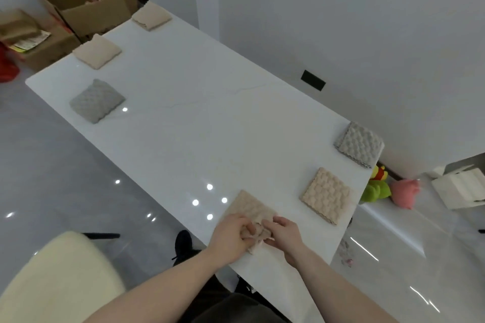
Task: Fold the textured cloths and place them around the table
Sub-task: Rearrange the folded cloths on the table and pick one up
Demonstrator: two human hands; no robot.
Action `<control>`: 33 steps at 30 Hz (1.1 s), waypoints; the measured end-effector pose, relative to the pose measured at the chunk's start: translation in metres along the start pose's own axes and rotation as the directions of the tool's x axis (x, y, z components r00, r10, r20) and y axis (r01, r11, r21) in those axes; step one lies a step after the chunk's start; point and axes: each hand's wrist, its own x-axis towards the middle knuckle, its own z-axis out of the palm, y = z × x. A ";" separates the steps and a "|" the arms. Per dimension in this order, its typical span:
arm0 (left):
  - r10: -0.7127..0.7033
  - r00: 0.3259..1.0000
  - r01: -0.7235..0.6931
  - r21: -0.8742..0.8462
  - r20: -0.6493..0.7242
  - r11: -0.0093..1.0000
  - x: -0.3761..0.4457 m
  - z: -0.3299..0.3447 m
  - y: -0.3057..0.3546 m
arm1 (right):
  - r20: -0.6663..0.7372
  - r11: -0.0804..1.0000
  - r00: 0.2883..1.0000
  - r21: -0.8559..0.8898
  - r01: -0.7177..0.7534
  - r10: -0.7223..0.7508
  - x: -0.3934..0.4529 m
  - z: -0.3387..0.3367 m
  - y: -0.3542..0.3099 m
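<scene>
L hand (232, 236): fingers curled, pinching near edge of beige bubble-textured cloth (250, 208).
R hand (284, 233): pinching same edge, just beside L.
Cloth: flat at near edge of glossy white table (196, 113).
Others: beige folded square (325, 195), grey folded square (358, 143) along R end; grey (97, 101) + 2 beige (96, 51) (151, 16) at far end.

A glossy white table (199, 118) carries six textured cloths: folded beige ones at the far end (151, 16), far left corner (96, 52) and near right (325, 195), grey ones at left (97, 101) and right edge (359, 145), and a beige cloth (250, 207) at the near edge
</scene>
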 end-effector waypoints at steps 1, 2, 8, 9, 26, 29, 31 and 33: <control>-0.035 0.999 0.034 -0.019 -0.033 0.999 -0.004 0.003 0.000 | -0.004 1.000 1.000 -0.015 0.006 -0.006 0.001 -0.004 0.003; -0.070 0.995 0.066 -0.051 -0.071 0.996 -0.008 0.004 0.000 | -0.010 1.000 1.000 -0.014 0.012 -0.012 0.001 -0.009 0.004; -0.165 0.956 0.122 -0.181 -0.244 0.976 -0.005 -0.006 0.004 | 0.006 0.990 0.997 -0.116 0.079 -0.078 -0.006 -0.027 0.009; -0.171 0.954 0.127 -0.186 -0.245 0.974 -0.002 -0.008 0.006 | 0.009 0.988 0.997 -0.137 0.076 -0.075 -0.005 -0.029 0.010; -0.388 0.856 0.298 -0.287 -0.341 0.910 0.002 -0.008 -0.002 | 0.142 0.990 0.988 -0.120 0.074 -0.057 -0.012 -0.008 -0.015; -0.425 0.856 0.351 -0.274 -0.293 0.895 -0.003 -0.015 -0.010 | 0.161 0.985 0.982 -0.128 0.117 -0.096 -0.013 0.009 -0.020; -0.409 0.881 0.344 -0.273 -0.238 0.899 -0.005 -0.018 -0.014 | 0.065 0.925 0.972 -0.296 0.236 -0.227 -0.011 0.011 -0.012; -0.351 0.925 0.312 -0.233 -0.148 0.921 -0.005 -0.018 -0.014 | 0.026 0.813 0.949 -0.508 0.284 -0.315 -0.013 0.007 0.002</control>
